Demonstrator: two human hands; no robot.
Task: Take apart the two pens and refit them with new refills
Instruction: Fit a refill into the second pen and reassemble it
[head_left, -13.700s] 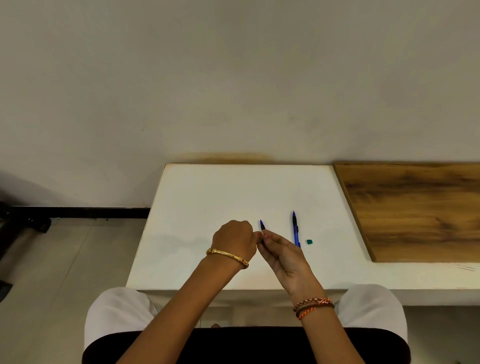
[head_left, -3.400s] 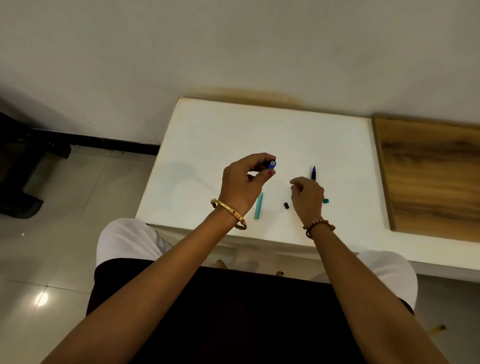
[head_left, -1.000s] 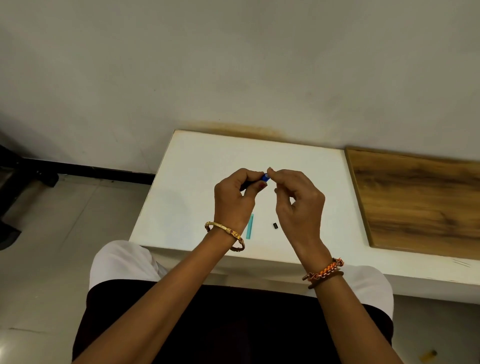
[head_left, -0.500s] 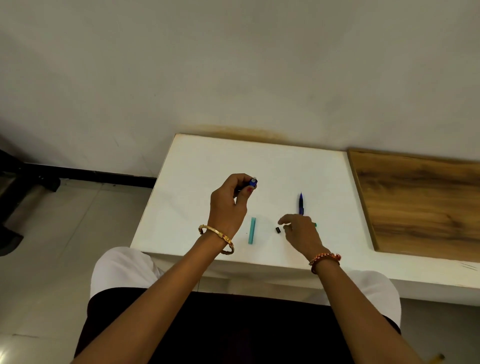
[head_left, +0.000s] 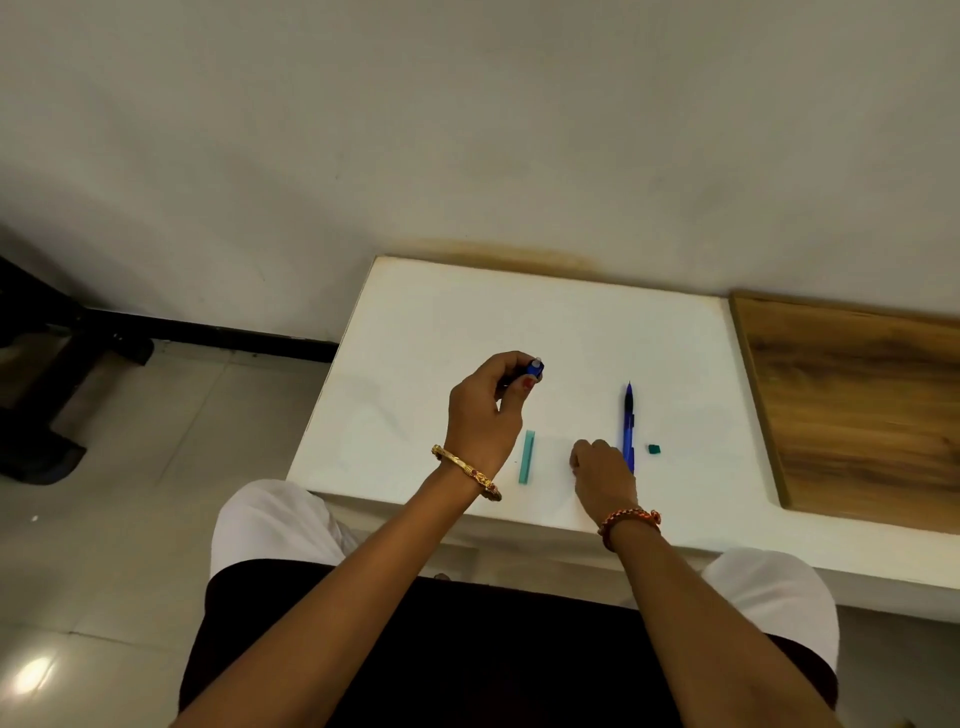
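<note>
My left hand (head_left: 485, 415) is raised above the white table (head_left: 467, 322) and grips a blue pen barrel (head_left: 534, 369), whose end sticks out past the thumb. A second blue pen (head_left: 629, 423) lies on the table, tip pointing away from me. My right hand (head_left: 602, 470) rests on the table just left of that pen, fingers curled down. The small black part seen earlier is hidden under those fingers. A teal tube piece (head_left: 527, 457) lies between my hands. A small teal cap (head_left: 654, 449) sits right of the lying pen.
A wooden board (head_left: 857, 405) adjoins the table on the right. The wall stands right behind the table. Tiled floor and a dark furniture base (head_left: 47, 364) lie to the left. My lap is below the table's front edge.
My right hand left the barrel, dropped to the table and now covers the small black part. My left hand keeps the blue barrel raised.
</note>
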